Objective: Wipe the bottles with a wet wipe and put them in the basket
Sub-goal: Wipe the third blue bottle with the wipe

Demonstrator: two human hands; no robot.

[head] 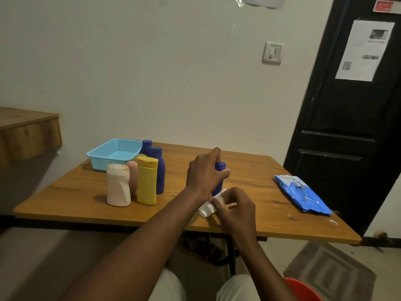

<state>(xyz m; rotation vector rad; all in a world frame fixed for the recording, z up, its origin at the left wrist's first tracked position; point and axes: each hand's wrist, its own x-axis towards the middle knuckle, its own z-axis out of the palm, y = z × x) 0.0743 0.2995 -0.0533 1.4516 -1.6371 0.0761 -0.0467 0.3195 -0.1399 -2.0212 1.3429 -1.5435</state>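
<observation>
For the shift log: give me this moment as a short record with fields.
left hand: left hand holds the blue bottle upright by its top
right hand: right hand presses the wet wipe to the bottle's base
basket: blue basket holds no bottle that shows
waiting bottles: white bottle, yellow bottle, others behind
wipes pack: blue pack, at the right

You're sitting in a plain home room: a wooden table [249,174] against a bare white wall, a light switch [272,52] above the table, a black door [351,118] right of it, a patterned mat [329,270] below.
</observation>
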